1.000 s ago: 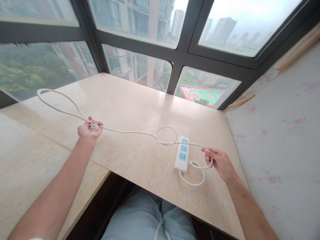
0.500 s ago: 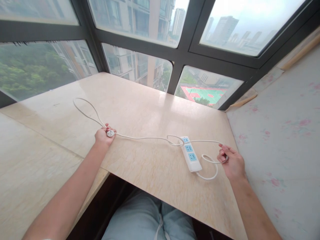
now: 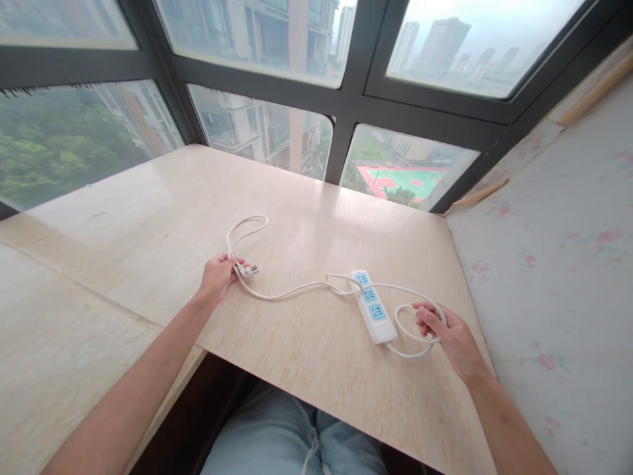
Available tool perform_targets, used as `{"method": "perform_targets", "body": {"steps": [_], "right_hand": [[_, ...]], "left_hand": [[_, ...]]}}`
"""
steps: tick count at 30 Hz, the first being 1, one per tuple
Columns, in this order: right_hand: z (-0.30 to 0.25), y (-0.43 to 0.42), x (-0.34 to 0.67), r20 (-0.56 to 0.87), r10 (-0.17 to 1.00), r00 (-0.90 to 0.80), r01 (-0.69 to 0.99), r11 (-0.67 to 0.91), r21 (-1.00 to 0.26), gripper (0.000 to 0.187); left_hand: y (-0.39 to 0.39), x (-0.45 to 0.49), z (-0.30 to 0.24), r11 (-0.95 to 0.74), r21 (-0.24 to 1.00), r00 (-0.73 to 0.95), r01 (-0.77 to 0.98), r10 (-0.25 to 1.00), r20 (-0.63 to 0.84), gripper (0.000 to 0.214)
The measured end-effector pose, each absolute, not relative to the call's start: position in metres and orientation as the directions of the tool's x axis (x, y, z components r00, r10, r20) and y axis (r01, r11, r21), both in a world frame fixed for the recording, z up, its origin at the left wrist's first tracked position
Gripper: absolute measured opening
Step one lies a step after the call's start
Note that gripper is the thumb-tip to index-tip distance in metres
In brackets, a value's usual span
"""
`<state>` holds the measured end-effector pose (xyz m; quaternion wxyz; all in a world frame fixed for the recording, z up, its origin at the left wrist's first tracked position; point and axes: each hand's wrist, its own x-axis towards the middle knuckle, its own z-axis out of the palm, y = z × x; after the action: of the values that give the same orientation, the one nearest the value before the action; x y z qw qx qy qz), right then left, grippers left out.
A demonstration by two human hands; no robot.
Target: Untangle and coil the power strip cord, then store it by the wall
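**Both hands on one cord, strip lying flat**

Left hand [image 3: 217,277] is pinching the white cord [image 3: 291,290] just behind the plug [image 3: 250,269], grip clenched, prongs pointing right and clear of my fingers. Holding there is probably giving me control of the free end without touching metal.

Right hand [image 3: 448,333] is curling its fingers through a small coil of the same cord just beside the power strip [image 3: 373,305], grip closed loosely around the coil. My guess is the coil is taking up the slack where the cord leaves the strip's near end.

The strip is lying face up on the tabletop [image 3: 297,369], between my hands and nearer the right one. The cord is resting slack on the marble and crossing itself at the strip's far end.

Count: one strip with three blue sockets, one plug, one cord, two clear loops (one beyond the left hand, one in the right). A floral-covered bed [image 3: 558,264] is sitting right of the tabletop.
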<state>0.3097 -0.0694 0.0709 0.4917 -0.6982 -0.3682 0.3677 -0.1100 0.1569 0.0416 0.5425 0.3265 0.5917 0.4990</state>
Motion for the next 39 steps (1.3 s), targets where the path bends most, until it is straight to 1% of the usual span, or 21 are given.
{"method": "perform_targets", "body": {"steps": [2, 5, 7, 9, 11, 13, 15, 17, 19, 21, 23, 25, 27, 28, 29, 31, 34, 37, 39], "right_hand": [[0.068, -0.073, 0.308, -0.168, 0.899, 0.405, 0.247, -0.284, -0.926, 0.048], [0.063, -0.081, 0.307, -0.178, 0.932, 0.315, 0.390, -0.299, -0.871, 0.054], [0.061, -0.087, 0.307, -0.199, 0.948, 0.250, 0.472, -0.298, -0.830, 0.056], [0.059, -0.093, 0.307, -0.227, 0.956, 0.186, 0.518, -0.292, -0.804, 0.058], [0.057, -0.099, 0.306, -0.229, 0.967, 0.113, 0.556, -0.252, -0.792, 0.057], [0.055, -0.103, 0.305, -0.198, 0.978, 0.060, 0.599, -0.193, -0.777, 0.055], [0.051, -0.105, 0.303, -0.158, 0.986, 0.050, 0.644, -0.153, -0.749, 0.054], [0.048, -0.107, 0.302, -0.134, 0.989, 0.066, 0.677, -0.143, -0.722, 0.054], [0.047, -0.109, 0.300, -0.130, 0.989, 0.065, 0.689, -0.139, -0.712, 0.054], [0.049, -0.111, 0.300, -0.144, 0.987, 0.066, 0.674, -0.150, -0.723, 0.055], [0.053, -0.114, 0.300, -0.168, 0.981, 0.093, 0.638, -0.188, -0.747, 0.054], [0.059, -0.117, 0.302, -0.174, 0.975, 0.137, 0.587, -0.221, -0.779, 0.051], [0.066, -0.119, 0.305, -0.141, 0.974, 0.177, 0.541, -0.216, -0.813, 0.046], [0.070, -0.119, 0.306, -0.118, 0.975, 0.188, 0.528, -0.202, -0.825, 0.044], [0.075, -0.119, 0.306, -0.097, 0.977, 0.192, 0.523, -0.185, -0.832, 0.042], [0.084, -0.117, 0.305, -0.069, 0.984, 0.165, 0.539, -0.149, -0.829, 0.035], [0.098, -0.113, 0.296, -0.071, 0.997, 0.004, 0.587, -0.060, -0.808, 0.023], [0.108, -0.112, 0.288, -0.156, 0.965, -0.212, 0.623, 0.011, -0.782, 0.018], [0.112, -0.112, 0.286, -0.221, 0.930, -0.293, 0.640, 0.018, -0.768, 0.017]], "left_hand": [[0.155, -0.112, 0.040, 0.290, 0.955, -0.225, -0.060, 0.928, -0.296, 0.003], [0.154, -0.118, 0.038, 0.263, 0.959, -0.289, 0.106, 0.931, -0.223, 0.026], [0.154, -0.123, 0.036, 0.251, 0.930, -0.303, 0.268, 0.939, -0.166, 0.039], [0.153, -0.127, 0.035, 0.243, 0.848, -0.289, 0.470, 0.951, -0.113, 0.046], [0.150, -0.127, 0.034, 0.203, 0.724, -0.271, 0.659, 0.962, -0.023, 0.050], [0.144, -0.121, 0.034, 0.095, 0.600, -0.216, 0.794, 0.967, 0.133, 0.051], [0.136, -0.110, 0.035, -0.062, 0.501, -0.108, 0.863, 0.946, 0.304, 0.051], [0.127, -0.096, 0.036, -0.214, 0.438, 0.022, 0.873, 0.915, 0.404, 0.047], [0.118, -0.082, 0.036, -0.310, 0.408, 0.121, 0.859, 0.896, 0.427, 0.042], [0.107, -0.071, 0.036, -0.363, 0.401, 0.181, 0.841, 0.888, 0.422, 0.037], [0.094, -0.061, 0.034, -0.417, 0.422, 0.240, 0.805, 0.879, 0.411, 0.033], [0.078, -0.049, 0.035, -0.494, 0.469, 0.328, 0.732, 0.859, 0.392, 0.032], [0.061, -0.034, 0.038, -0.540, 0.518, 0.400, 0.664, 0.841, 0.364, 0.033], [0.053, -0.025, 0.041, -0.537, 0.555, 0.417, 0.634, 0.843, 0.340, 0.034], [0.047, -0.015, 0.045, -0.502, 0.609, 0.397, 0.614, 0.863, 0.312, 0.035], [0.040, 0.005, 0.052, -0.355, 0.713, 0.294, 0.605, 0.932, 0.214, 0.037], [0.041, 0.031, 0.058, -0.132, 0.806, 0.167, 0.577, 0.985, 0.042, 0.038], [0.049, 0.042, 0.056, -0.022, 0.847, 0.089, 0.531, 0.996, -0.030, 0.024], [0.052, 0.041, 0.051, 0.015, 0.881, 0.056, 0.474, 0.997, -0.047, 0.015]]}}
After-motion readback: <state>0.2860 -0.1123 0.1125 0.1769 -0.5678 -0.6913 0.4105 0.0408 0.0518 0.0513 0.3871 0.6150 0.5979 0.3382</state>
